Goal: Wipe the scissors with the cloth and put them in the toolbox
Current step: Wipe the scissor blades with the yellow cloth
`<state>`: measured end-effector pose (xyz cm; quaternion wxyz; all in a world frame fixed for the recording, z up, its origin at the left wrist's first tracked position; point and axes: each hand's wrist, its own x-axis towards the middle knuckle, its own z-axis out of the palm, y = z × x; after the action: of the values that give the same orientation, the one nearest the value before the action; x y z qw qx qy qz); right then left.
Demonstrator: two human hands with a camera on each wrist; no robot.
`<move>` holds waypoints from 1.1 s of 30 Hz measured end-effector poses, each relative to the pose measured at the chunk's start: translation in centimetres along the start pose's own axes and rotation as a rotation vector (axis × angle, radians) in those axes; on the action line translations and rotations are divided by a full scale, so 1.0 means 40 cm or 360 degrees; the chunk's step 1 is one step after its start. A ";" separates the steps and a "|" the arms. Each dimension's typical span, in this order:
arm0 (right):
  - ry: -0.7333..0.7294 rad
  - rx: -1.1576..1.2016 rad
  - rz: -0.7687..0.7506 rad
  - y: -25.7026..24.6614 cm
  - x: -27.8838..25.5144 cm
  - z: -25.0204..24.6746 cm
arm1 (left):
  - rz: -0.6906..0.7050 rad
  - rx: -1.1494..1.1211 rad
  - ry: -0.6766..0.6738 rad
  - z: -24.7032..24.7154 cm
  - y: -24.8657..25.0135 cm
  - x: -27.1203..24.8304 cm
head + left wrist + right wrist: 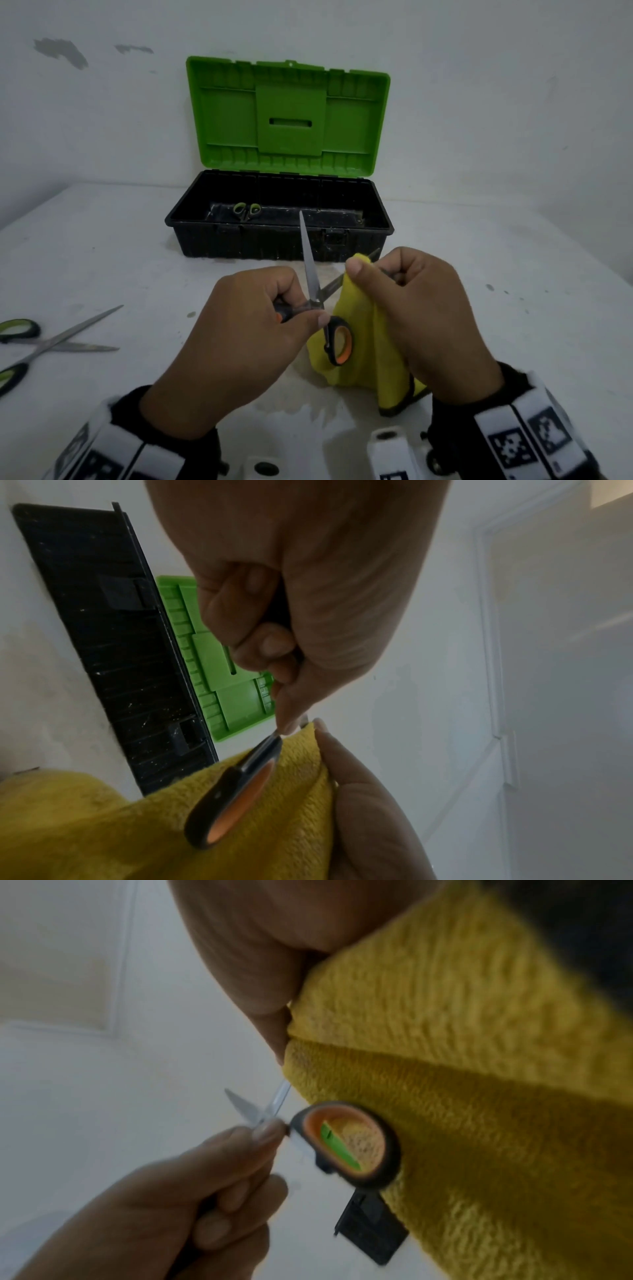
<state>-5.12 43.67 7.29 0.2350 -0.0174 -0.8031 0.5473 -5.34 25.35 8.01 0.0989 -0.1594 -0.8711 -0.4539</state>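
Note:
My left hand [263,318] grips one handle of the orange-and-black scissors [337,342], which are spread wide; one blade points up toward the toolbox. My right hand [404,301] pinches the yellow cloth [359,342] around the other blade, whose tip sticks out past the fingers. In the left wrist view the free orange handle loop [232,804] hangs against the cloth [103,831]. The right wrist view shows that loop [352,1145] next to the cloth [462,1069]. The black toolbox [212,240] stands open behind, with its green lid [287,113] upright.
One small pair of green-handled scissors [246,210] lies inside the toolbox. A larger green-handled pair [44,342] lies spread on the white table [102,257] at the left edge. A white wall stands close behind the toolbox.

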 end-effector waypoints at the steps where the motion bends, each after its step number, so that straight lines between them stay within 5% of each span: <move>1: -0.0026 0.0005 0.0000 -0.003 -0.006 0.004 | -0.0004 0.0004 -0.0008 -0.001 -0.001 0.001; 9: 0.0258 -0.0030 0.0145 0.050 0.063 -0.060 | -0.0210 -0.0154 -0.0094 0.003 -0.024 -0.003; 16: 0.0203 0.0084 0.0290 0.073 0.047 -0.101 | -0.0506 -0.0626 -0.0406 -0.034 -0.032 0.006; 25: 0.0246 0.0084 0.0331 0.095 0.028 -0.127 | -0.0509 -0.0706 -0.0641 -0.094 -0.076 0.028; 33: 0.0225 -0.0009 0.0248 0.080 0.028 -0.121 | -0.0263 -0.0541 -0.0297 -0.115 -0.067 0.043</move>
<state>-4.92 49.49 6.28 0.2478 -0.1192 -0.7823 0.5590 -7.78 20.44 9.14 -0.0481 -0.1432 -0.7974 -0.5842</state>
